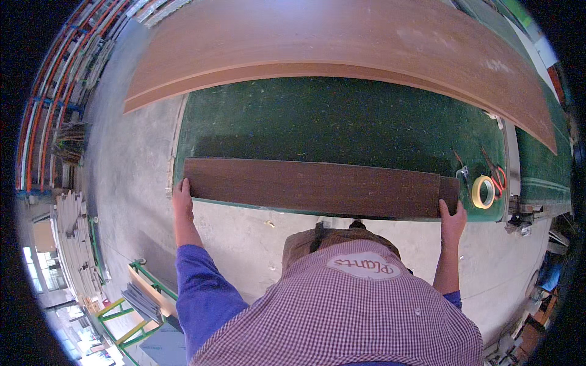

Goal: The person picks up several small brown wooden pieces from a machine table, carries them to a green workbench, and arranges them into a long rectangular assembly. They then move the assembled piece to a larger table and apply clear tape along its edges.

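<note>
A long dark brown board [311, 187], which looks like wood or veneered panel, lies along the near edge of the green-topped workbench [320, 119]. At its right end a second dark brown piece [449, 192] shows beyond the first, stacked or butted; which one I cannot tell. My left hand [182, 194] grips the board's left end. My right hand [452, 217] holds the right end, thumb near the seam and fingers around the far side of the end piece. Both palms are partly hidden.
Right of the board lie a roll of masking tape [483, 192], orange-handled scissors [496, 176] and a slim cutting tool [463, 171]. A large reddish-brown panel [329, 36] spans the bench's far side. Racks of boards [55, 114] stand left; a green trolley [132, 315] stands lower left.
</note>
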Demonstrator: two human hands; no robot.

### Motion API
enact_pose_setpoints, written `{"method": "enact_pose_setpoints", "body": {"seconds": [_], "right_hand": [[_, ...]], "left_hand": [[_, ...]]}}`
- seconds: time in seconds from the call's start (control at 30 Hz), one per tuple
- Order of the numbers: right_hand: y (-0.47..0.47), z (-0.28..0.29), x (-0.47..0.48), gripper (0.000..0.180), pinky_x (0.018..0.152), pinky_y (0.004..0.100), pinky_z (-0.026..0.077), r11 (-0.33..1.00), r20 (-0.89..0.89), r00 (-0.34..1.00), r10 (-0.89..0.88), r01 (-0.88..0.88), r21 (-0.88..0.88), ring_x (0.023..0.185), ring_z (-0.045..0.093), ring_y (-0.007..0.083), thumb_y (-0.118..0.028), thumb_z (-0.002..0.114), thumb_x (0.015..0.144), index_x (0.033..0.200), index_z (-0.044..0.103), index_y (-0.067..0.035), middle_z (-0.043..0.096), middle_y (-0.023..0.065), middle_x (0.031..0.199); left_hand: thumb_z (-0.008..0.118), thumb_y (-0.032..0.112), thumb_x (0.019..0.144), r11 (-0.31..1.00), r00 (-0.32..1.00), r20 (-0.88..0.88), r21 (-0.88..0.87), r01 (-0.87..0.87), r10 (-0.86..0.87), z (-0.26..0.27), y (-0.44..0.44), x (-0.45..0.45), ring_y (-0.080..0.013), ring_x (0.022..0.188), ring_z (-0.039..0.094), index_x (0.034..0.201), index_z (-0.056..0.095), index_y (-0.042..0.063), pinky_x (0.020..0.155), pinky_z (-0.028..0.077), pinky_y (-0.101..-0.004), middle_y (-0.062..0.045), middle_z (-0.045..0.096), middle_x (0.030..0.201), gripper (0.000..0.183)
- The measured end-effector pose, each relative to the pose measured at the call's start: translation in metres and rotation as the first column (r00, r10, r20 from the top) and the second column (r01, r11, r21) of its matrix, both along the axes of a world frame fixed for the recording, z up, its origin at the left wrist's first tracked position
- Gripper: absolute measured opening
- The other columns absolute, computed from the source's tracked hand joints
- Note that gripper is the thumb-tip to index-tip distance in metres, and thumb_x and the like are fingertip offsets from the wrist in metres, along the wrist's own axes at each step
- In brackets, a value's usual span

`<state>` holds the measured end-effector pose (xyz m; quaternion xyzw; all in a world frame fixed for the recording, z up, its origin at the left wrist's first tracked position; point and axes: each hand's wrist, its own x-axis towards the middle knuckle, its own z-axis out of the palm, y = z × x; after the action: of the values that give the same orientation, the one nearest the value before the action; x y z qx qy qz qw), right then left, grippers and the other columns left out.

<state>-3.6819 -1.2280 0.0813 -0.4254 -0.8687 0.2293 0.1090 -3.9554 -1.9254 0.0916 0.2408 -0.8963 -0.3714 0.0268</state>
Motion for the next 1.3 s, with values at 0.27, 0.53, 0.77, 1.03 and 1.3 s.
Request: {"method": "enact_pose_setpoints", "body": {"seconds": [0.27,0.53,0.77,1.03,1.3], "right_hand": [[-0.003,0.003,0.015,0.071,0.1,0.0463,0.044,0.995,-0.004,1.0,0.011,-0.012,-0.102,0.113,0.058,0.0399,-0.045,0.076,0.084,0.126,0.058,0.008,0.061,0.0274,0.12],[-0.011,-0.003,0.045,0.075,0.104,0.043,0.042,0.964,0.062,0.993,-0.105,0.117,-0.238,0.117,0.056,0.0387,-0.047,0.074,0.087,0.133,0.053,0.009,0.055,0.0259,0.13],[-0.001,-0.02,0.044,0.074,0.105,0.039,0.041,0.88,-0.06,0.966,-0.253,0.203,-0.428,0.122,0.055,0.0322,-0.053,0.066,0.091,0.132,0.055,0.008,0.057,0.0235,0.132],[0.005,-0.022,0.066,0.074,0.103,0.0364,0.042,0.663,0.073,0.959,-0.272,0.242,-0.709,0.118,0.057,0.0251,-0.06,0.056,0.095,0.131,0.057,0.005,0.062,0.0175,0.128],[-0.026,-0.035,0.105,0.068,0.092,0.0362,0.047,0.711,0.025,0.922,-0.387,0.315,-0.629,0.099,0.06,0.0211,-0.057,0.041,0.103,0.117,0.065,0.005,0.068,0.0108,0.109]], "left_hand": [[0.061,0.037,0.099,0.959,0.968,-0.121,0.208,-0.194,0.222,-0.034,-0.002,0.003,-0.025,0.113,0.06,0.131,0.057,-0.007,0.098,0.046,-0.0363,-0.017,0.064,0.126,0.054],[0.064,0.041,0.097,0.9,0.904,-0.225,0.335,-0.278,0.363,-0.024,0.031,0.022,-0.0222,0.108,0.059,0.133,0.052,-0.007,0.094,0.048,-0.0368,-0.015,0.061,0.125,0.062],[0.068,0.05,0.091,0.229,0.832,0.344,0.851,-0.473,0.436,-0.008,0.151,0.085,-0.0279,0.107,0.062,0.131,0.056,0.013,0.096,0.051,-0.0436,-0.007,0.06,0.127,0.056],[0.063,0.042,0.096,0.121,0.879,0.332,0.912,-0.392,0.344,-0.012,0.138,0.087,-0.0296,0.121,0.058,0.13,0.059,0.011,0.102,0.05,-0.0457,-0.009,0.062,0.131,0.046],[0.056,0.04,0.101,0.128,0.945,0.224,0.957,-0.259,0.237,-0.015,0.128,0.105,-0.0282,0.13,0.051,0.139,0.053,0.011,0.111,0.042,-0.0469,-0.008,0.054,0.143,0.048]]}}
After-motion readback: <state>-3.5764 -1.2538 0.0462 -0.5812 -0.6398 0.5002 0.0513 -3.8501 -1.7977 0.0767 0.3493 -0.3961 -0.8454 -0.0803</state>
